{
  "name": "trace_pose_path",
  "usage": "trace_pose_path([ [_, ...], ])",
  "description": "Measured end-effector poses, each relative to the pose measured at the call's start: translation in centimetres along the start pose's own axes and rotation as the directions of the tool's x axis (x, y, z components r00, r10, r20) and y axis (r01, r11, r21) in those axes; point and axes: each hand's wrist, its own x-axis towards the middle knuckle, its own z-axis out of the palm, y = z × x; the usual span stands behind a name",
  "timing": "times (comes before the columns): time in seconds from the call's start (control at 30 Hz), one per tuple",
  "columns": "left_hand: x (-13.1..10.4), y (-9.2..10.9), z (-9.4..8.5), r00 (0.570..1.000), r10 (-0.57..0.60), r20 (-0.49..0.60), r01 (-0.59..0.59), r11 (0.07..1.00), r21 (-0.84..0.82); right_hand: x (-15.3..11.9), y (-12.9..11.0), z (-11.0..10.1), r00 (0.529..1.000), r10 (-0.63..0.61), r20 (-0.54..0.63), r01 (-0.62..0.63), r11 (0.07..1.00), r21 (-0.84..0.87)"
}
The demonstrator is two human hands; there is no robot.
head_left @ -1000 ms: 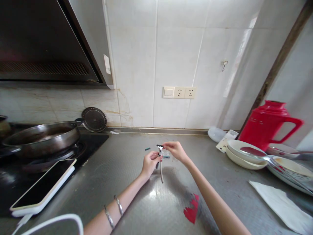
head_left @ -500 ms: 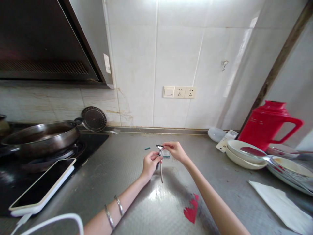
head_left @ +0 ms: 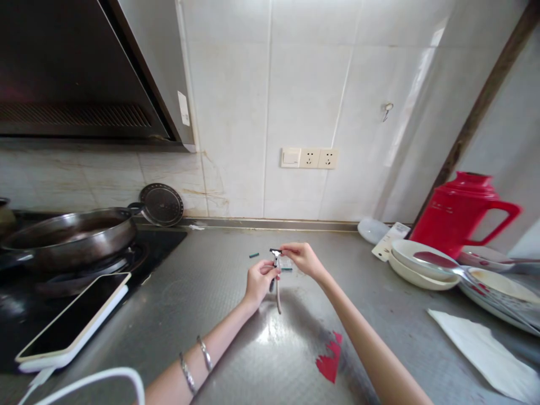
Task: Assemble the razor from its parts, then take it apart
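Note:
Over the middle of the metal counter, my left hand (head_left: 258, 281) pinches the handle of a razor (head_left: 276, 260), its T-shaped black head up. A curved greyish handle end hangs below the fingers, and a dark piece shows beside it. From the right, my right hand (head_left: 301, 259) has thumb and fingertips closed on the end of the razor's head. Behind the hands lie a small teal strip (head_left: 253, 255) to the left and another teal strip (head_left: 287, 269) by a clear plastic piece (head_left: 286, 262), partly hidden by the right hand.
On the left a pan (head_left: 76, 239) sits on the black stove, with a phone (head_left: 76, 318) and white cable (head_left: 97, 376) nearer. At right stand a red thermos (head_left: 458, 216), stacked bowls (head_left: 422, 270) and a white napkin (head_left: 481, 349). A red patch (head_left: 329, 363) marks the counter.
Almost nothing differs. Both hands keep their hold on the razor in the same place, and the view has shifted very slightly.

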Motion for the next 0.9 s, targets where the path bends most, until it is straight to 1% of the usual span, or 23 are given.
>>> trace_pose_path([
  [0.2, 0.2, 0.3, -0.1, 1.0, 0.011, 0.018, -0.011, 1.0, -0.012, 0.1, 0.1, -0.2, 1.0, 0.004, 0.006, -0.004, 0.999, 0.053],
  [0.53, 0.4, 0.3, -0.2, 0.999, 0.042, 0.019, -0.041, 0.999, -0.031, -0.2, 0.4, -0.1, 0.998, 0.059, -0.014, -0.056, 0.987, 0.151],
  [0.7, 0.7, -0.1, -0.5, 1.0, 0.023, -0.013, -0.024, 0.997, -0.074, -0.3, 0.5, 0.0, 0.989, 0.128, -0.072, -0.11, 0.969, 0.22],
  [0.83, 1.1, -0.7, -0.8, 1.0, 0.011, -0.027, -0.015, 0.989, -0.147, -0.3, 1.0, 0.3, 0.973, 0.197, -0.117, -0.175, 0.968, 0.177],
  [0.9, 1.3, -0.9, -0.8, 1.0, 0.009, -0.023, -0.013, 0.983, -0.183, -0.2, 1.3, 0.6, 0.97, 0.216, -0.108, -0.201, 0.971, 0.13],
])
